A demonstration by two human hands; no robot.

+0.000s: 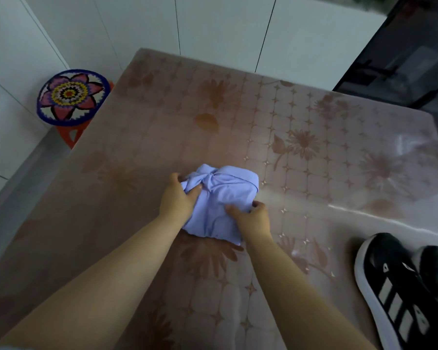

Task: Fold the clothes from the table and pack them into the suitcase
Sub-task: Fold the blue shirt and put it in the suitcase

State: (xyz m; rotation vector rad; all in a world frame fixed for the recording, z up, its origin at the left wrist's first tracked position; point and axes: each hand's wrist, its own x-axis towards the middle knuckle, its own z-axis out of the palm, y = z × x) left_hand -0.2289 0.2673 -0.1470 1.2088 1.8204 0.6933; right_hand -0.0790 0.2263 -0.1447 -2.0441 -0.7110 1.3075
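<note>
One garment [225,195]: a pale blue piece of clothing, folded into a small creased bundle. It lies on the surface, about in the middle and a little toward the near side.
Left hand [176,198]: it grips the left edge of the garment, with the thumb on top of the cloth and the fingers curled round the far left corner.
Right hand [253,218]: it holds the near right edge, with the thumb on top and the fingers bent round the side.
One surface [238,109]: it has a shiny pink-brown cover printed with flowers and small squares.
Two shoes [395,294]: black with white stripes and white soles. They lie side by side at the near right corner of the surface, well apart from the garment, and the picture border cuts them.
One stool [72,94]: it stands on the floor beside the far left edge of the surface. It has orange legs and a round seat cover with one large flower in many colours.
One dark object [402,59]: it is beyond the far right corner, and I cannot tell what it is.
</note>
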